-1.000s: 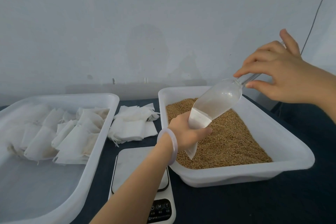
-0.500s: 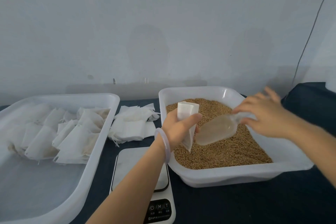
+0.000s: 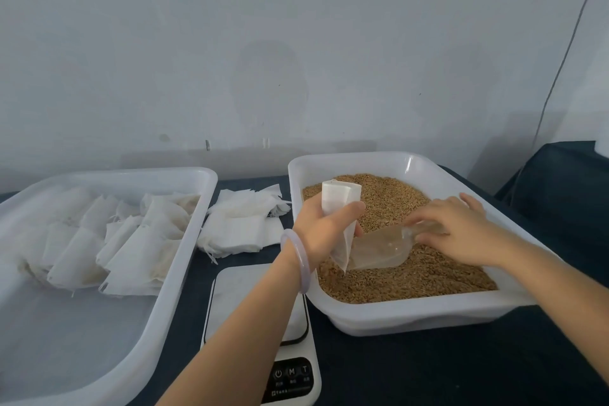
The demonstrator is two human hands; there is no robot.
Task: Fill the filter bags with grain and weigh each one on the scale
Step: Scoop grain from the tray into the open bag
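Dark cloth (image 3: 428, 366) covers the table. Left hand (image 3: 321, 231) grips the filter bag (image 3: 341, 198) upright; right hand (image 3: 461, 231) curls on the clear scoop (image 3: 379, 249), seemingly dug into grain (image 3: 412, 277) in the tray (image 3: 412, 310) at two o'clock of the scale (image 3: 250, 290). The limp bag's mouth could fold, spilling grain.

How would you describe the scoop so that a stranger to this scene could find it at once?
Find the white tray of brown grain on the right. The scoop rests on the grain, gripped by the right hand. Unlike the white filter bag beside it, it is clear plastic.
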